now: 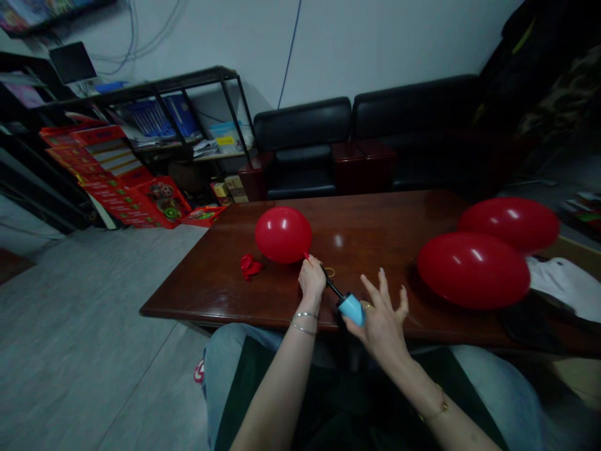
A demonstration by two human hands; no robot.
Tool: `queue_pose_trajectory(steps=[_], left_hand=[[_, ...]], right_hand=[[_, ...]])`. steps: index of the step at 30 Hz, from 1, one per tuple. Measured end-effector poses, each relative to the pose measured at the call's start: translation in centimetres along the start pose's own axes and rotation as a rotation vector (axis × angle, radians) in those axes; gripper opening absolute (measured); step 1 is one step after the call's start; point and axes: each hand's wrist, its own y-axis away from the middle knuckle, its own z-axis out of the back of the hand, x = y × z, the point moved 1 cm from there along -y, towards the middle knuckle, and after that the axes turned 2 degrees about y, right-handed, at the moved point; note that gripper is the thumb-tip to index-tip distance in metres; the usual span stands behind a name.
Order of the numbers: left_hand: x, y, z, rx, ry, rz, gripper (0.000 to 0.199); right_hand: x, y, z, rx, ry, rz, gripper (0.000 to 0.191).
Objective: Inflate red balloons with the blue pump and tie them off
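Observation:
A red balloon (283,235), partly filled, rests over the table with its neck toward me. My left hand (312,277) is closed around that neck, where it meets the black rod of a hand pump. The pump's light blue body (352,309) lies against my right hand (382,319), gripped near the thumb while the other fingers spread outward. Where the neck joins the nozzle is hidden by my left fingers. Limp red balloons (250,266) lie on the table to the left. A small yellow ring (330,272) lies just beyond the pump rod.
Two large inflated red balloons, a near one (474,270) and a far one (509,224), sit on the right of the brown table (197,285). White cloth (566,285) lies beside them. Behind stand black sofas (305,128), a shelf and stacked red boxes (113,175).

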Motion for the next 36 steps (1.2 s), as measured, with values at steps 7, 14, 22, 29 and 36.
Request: queue_pose_trajectory(steps=[7,14,22,29,36], left_hand=[[0.3,1.3,-1.1,0.043,-0.005,-0.012,0.048],[0.7,-1.0,0.0,0.010,0.025,0.009,0.049],[1.4,-2.8,0.7,-0.044,0.092,0.019,0.053],[1.3,-0.4,-1.0,0.011,0.095,-0.003,0.051],[0.9,-0.2,-0.5,0.007,0.057,-0.022,0.050]], right_hand=[[1.1,-1.3,-0.6,0.057,0.008,-0.039,0.016],[-1.1,2.1,1.3,0.094,0.022,-0.033,0.025],[-2.7,4.9,2.9,0.117,0.050,-0.006,0.026],[0.0,-0.5,0.3,0.033,0.008,-0.012,0.018],[1.5,-1.7,-0.7,0.042,-0.005,-0.033,0.021]])
